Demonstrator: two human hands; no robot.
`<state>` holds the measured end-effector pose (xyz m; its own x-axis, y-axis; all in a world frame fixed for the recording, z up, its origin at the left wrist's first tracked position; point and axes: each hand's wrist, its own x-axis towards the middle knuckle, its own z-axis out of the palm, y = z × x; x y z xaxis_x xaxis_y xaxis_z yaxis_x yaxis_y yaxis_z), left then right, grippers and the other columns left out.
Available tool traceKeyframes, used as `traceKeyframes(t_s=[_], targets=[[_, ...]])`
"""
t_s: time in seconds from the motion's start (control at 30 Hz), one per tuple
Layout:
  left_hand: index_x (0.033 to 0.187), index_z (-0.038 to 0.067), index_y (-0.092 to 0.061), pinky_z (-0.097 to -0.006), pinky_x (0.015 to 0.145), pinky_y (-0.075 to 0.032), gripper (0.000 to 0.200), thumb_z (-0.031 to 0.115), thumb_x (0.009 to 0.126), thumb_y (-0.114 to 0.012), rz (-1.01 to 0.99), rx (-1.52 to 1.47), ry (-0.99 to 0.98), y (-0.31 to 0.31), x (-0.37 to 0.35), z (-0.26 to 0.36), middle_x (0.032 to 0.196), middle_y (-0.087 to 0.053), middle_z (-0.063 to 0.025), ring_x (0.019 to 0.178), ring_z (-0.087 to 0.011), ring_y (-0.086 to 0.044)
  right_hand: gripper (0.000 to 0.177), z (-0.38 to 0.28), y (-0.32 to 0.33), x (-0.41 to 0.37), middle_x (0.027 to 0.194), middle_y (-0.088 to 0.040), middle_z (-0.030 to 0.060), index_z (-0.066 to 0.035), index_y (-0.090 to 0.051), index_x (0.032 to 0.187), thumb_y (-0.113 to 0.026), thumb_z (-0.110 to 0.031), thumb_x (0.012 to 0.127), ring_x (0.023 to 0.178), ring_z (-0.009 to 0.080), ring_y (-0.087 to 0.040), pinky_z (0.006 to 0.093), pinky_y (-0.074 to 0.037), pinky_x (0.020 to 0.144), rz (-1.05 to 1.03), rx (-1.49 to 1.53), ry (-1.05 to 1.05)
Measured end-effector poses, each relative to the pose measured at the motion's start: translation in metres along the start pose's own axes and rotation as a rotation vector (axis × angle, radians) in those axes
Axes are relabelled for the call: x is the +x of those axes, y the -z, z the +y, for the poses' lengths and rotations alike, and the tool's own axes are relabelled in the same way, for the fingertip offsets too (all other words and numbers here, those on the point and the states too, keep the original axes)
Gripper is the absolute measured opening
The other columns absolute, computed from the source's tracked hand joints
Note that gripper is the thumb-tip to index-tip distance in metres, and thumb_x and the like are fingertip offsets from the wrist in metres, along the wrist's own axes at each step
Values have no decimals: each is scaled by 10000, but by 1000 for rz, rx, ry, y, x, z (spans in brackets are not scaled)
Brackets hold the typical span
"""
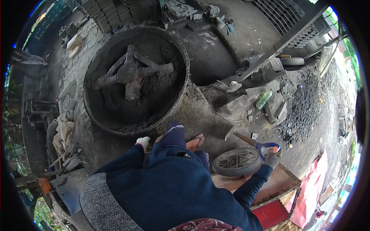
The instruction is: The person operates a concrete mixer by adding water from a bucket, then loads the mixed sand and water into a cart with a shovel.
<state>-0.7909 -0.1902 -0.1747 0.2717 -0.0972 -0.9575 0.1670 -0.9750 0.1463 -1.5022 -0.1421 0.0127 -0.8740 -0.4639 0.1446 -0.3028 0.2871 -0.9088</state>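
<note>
My right hand [273, 158], in a grey glove, is closed around the blue D-shaped grip of a shovel [245, 139]. Its wooden shaft slopes away to the left, and the blade end lies low near the ground. Right below the shaft is a spoked wheel with a grey tyre [237, 162], beside a brown cart body [283, 178]. My left hand [143, 142], in a white glove, hangs near my left thigh with its fingers curled. Nothing shows in it. Just beyond it stands a large round mixing pan [186, 79] with dark material and a bladed hub [127, 73] inside.
Broken concrete blocks [246, 100] lie ahead right, with a green plastic bottle [264, 100] on them. A heap of dark gravel [298, 111] spreads farther right. A slanting beam [269, 56] crosses beyond. Sacks [63, 133] and a bluish metal sheet [71, 188] are at left.
</note>
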Motion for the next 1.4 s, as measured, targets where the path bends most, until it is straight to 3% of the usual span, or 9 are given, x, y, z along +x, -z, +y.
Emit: traceKeyframes(t_s=[0.17, 0.3, 0.33, 0.43, 0.63, 0.8, 0.93, 1.23, 1.4], targets=[[1175, 49, -526, -549, 628, -504, 361, 209, 856, -585, 25, 4, -85, -77, -54, 37, 947, -603, -170, 736, -341, -641, 386, 22, 20, 109, 794, -633, 33, -42, -582, 1203, -628, -12, 821, 637, 181, -602, 297, -421, 427, -143, -321, -69], [1119, 53, -535, -480, 547, -498, 320, 216, 853, -605, -121, 29, -314, -133, -25, 92, 834, -604, -146, 696, -319, -635, 238, -1, 22, 156, 797, -671, 146, 8, -624, 1017, -576, -98, 810, 764, 274, -657, 397, -505, 614, -196, -857, 148], [1085, 50, -553, -454, 522, -503, 295, 228, 856, -611, -81, 65, -236, -154, -58, 123, 796, -613, -151, 653, -311, -633, 248, 20, 23, 168, 915, -689, 249, -2, -641, 973, -576, -145, 780, 882, 414, -671, 450, -509, 742, -96, -931, 217], [1085, 47, -553, -493, 581, -548, 300, 278, 899, -598, -135, 162, -287, -205, -52, 181, 861, -639, -191, 682, -339, -646, 257, -81, -14, 139, 957, -687, 252, -18, -651, 969, -593, -168, 768, 935, 401, -677, 455, -522, 811, -83, -990, -143], [1093, 83, -556, -495, 607, -578, 292, 286, 896, -628, -230, 165, -308, -305, -37, 269, 863, -636, -168, 703, -319, -660, 261, -85, -38, 146, 956, -708, 195, -72, -663, 963, -630, -198, 736, 945, 372, -687, 454, -533, 824, -26, -1118, -259], [1194, 103, -557, -450, 539, -579, 364, 272, 886, -653, -275, 332, -337, -383, -24, 305, 875, -659, -147, 641, -280, -662, 259, -113, -80, 162, 961, -705, 189, -96, -643, 979, -636, -178, 733, 945, 384, -682, 468, -532, 792, -8, -1197, -261], [1027, 107, -589, -425, 489, -562, 252, 280, 867, -679, -289, 359, -380, -455, -21, 328, 782, -654, -108, 560, -240, -643, 333, -114, -107, 203, 966, -712, 163, -110, -628, 1057, -660, -201, 738, 939, 373, -688, 461, -536, 792, -50, -1222, -275], [1016, 61, -624, -343, 452, -514, 251, 284, 900, -624, -293, 332, -326, -600, 19, 335, 682, -626, -71, 500, -185, -610, 407, -65, -194, 365, 1047, -695, 119, -107, -580, 1156, -706, -241, 793, 988, 323, -675, 432, -519, 812, -155, -1457, 74], [993, 49, -632, -416, 502, -532, 277, 299, 889, -571, -249, 503, -311, -667, 95, 319, 653, -635, -131, 534, -265, -640, 349, -89, -280, 403, 978, -691, 66, -137, -582, 1131, -706, -166, 807, 913, 283, -681, 417, -513, 766, -240, -1538, 32]])
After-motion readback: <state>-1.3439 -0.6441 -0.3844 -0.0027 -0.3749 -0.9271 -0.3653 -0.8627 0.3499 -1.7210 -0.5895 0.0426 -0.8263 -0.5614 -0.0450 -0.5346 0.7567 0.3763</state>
